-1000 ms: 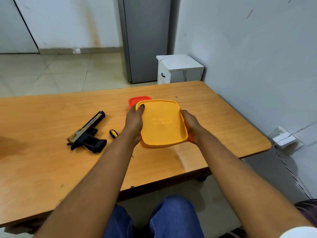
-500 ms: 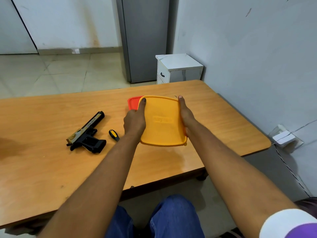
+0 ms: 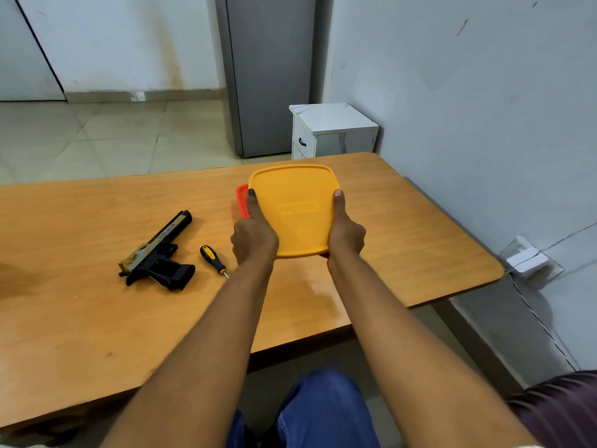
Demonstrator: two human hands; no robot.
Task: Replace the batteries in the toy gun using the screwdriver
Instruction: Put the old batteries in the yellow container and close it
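Tabletop — one gun (one screwdriver)

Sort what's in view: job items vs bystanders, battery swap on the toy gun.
Job:
- toy gun, on the table
- screwdriver, beside the gun
- yellow lid, held by left hand and right hand; contents of the red container under it are hidden

Bystanders:
- white cabinet
- wall socket

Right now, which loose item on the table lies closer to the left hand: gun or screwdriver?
The screwdriver, yellow-and-black handle, lies beside the left hand; the toy gun sits farther left.
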